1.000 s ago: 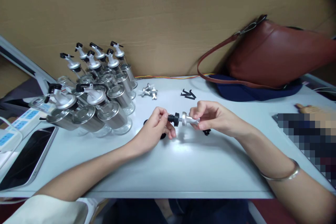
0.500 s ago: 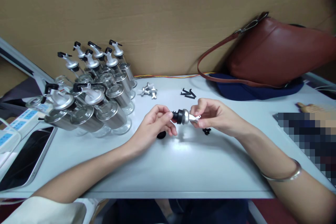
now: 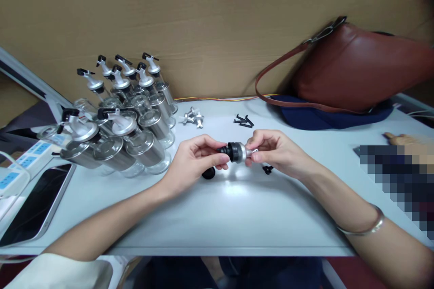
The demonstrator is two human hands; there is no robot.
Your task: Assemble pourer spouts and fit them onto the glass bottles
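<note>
Both hands hold one small pourer spout [image 3: 237, 151] just above the pale table [image 3: 224, 216]. My left hand [image 3: 193, 162] pinches its black stopper end. My right hand [image 3: 276, 151] pinches the silver nozzle end. The black and silver parts sit pushed together. A black round piece [image 3: 208, 173] lies on the table under my left hand. A tiny black clip [image 3: 267, 169] lies below my right hand.
Several glass bottles with silver pourer tops [image 3: 125, 117] crowd the left. Loose silver spouts [image 3: 192, 117] and black clips [image 3: 243, 121] lie behind the hands. A brown bag [image 3: 356, 70] rests on blue cloth at back right. A phone [image 3: 35, 205] and power strip [image 3: 23, 162] lie far left.
The black stopper and silver nozzle, slightly apart a second ago, are now pressed together. My left hand has moved right, closer to my right hand.
</note>
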